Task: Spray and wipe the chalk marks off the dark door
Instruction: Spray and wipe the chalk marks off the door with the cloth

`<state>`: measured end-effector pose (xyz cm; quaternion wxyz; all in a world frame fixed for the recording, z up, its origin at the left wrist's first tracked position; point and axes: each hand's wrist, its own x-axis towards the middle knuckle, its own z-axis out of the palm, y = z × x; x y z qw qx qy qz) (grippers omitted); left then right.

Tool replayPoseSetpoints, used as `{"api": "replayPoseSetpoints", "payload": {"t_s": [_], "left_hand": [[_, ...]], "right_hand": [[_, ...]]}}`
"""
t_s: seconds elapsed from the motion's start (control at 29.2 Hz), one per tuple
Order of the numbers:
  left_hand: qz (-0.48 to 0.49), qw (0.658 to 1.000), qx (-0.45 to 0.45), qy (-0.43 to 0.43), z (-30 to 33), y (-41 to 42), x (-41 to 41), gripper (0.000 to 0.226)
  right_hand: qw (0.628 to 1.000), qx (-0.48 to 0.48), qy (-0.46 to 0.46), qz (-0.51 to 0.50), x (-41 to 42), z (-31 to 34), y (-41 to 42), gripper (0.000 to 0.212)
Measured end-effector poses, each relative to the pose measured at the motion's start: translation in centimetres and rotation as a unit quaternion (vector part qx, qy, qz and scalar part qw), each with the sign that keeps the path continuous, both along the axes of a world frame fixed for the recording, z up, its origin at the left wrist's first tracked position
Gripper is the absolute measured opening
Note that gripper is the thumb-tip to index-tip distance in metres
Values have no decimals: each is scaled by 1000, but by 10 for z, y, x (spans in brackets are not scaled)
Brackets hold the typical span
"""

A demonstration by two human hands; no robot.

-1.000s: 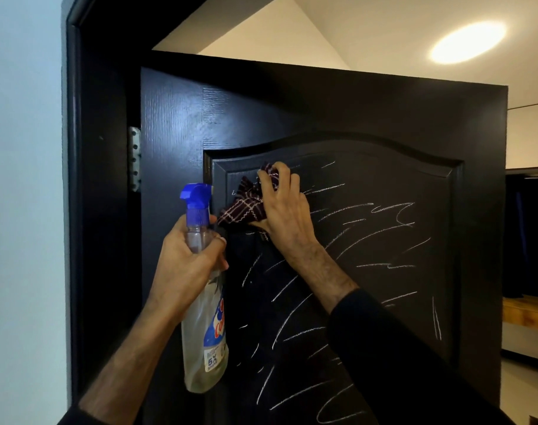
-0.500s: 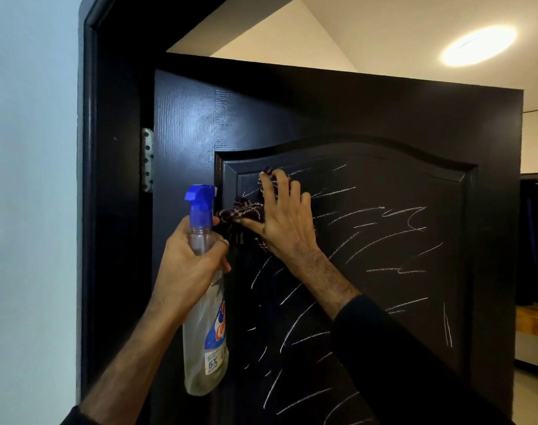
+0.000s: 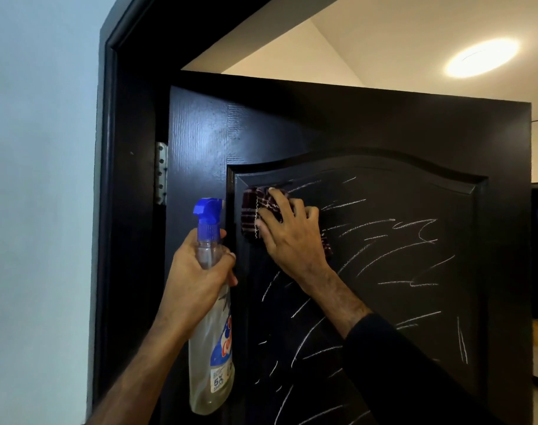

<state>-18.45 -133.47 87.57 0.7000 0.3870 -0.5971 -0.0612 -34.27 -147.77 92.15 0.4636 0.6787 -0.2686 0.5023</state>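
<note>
The right hand (image 3: 292,237) presses the checked cloth (image 3: 255,213) flat, fingers spread, against the door (image 3: 384,133) panel's upper left corner. Firm overlapping strokes across the chalk marks (image 3: 399,237) probably work best. The left hand (image 3: 197,277) grips the spray bottle (image 3: 211,332), fingers closed.

Dark door (image 3: 369,133) bears chalk marks (image 3: 393,240), with a checked cloth (image 3: 255,210) pressed against it

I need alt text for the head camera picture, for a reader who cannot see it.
A right hand presses a checked cloth on a dark door covered in chalk marks. The left hand holds a spray bottle upright.
</note>
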Motion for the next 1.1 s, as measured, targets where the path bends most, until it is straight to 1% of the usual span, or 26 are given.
{"api": "replayPoseSetpoints", "payload": {"t_s": [0.07,0.1,0.17,0.27,0.34,0.45,0.48,0.51,0.58,0.65,0.72,0.75,0.79,0.86,0.92,0.99,1.03,1.06,1.1], "left_hand": [[-4,1000,0,2,1,1,1,31],[-5,1000,-1,3,1,1,0,31],[-3,1000,-2,4,2,1,-1,30],[-1,1000,1,1,4,-1,-5,30],[-3,1000,4,-1,6,0,-8,31],[-10,1000,6,-2,8,3,-9,31],[-12,1000,5,-2,8,4,-9,30],[-13,1000,3,-1,8,5,-8,30],[-9,1000,-1,0,7,6,-7,30],[-5,1000,-4,3,7,5,-6,29],[-3,1000,-2,3,7,3,-5,30],[-2,1000,1,1,7,2,-5,31],[-3,1000,4,0,7,1,-5,31],[-5,1000,0,0,7,1,-5,31],[0,1000,0,-2,8,1,-5,31],[2,1000,2,-3,8,1,-4,31],[4,1000,3,-3,8,1,-4,31],[6,1000,5,-3,8,1,-4,31],[6,1000,6,-3,7,0,-4,31]], "right_hand": [[1000,15,9,-2,1,-4,-2,56],[1000,16,22,-9,0,-5,-2,59],[999,5,44,-17,-3,-7,-4,53],[998,-15,43,-39,-11,-1,-6,44],[998,-2,3,-59,-19,8,-8,43],[990,58,-120,-55,-35,25,-5,42],[986,70,-145,-51,-37,27,-4,42],[985,72,-148,-45,-35,28,-4,41],[994,54,-94,-31,-24,22,0,41],[1000,23,10,-17,-5,9,3,41],[994,-9,109,-21,11,-4,3,41],[990,-15,136,-27,15,-6,3,42],[990,-15,138,-30,14,-2,2,41],[996,-5,78,-32,4,13,1,38],[999,22,-21,-33,-14,33,0,37],[993,48,-106,-36,-34,46,-2,37],[990,51,-128,-32,-39,46,-3,37],[990,50,-128,-28,-40,43,-4,37],[994,43,-101,-24,-37,38,-3,38]]}}
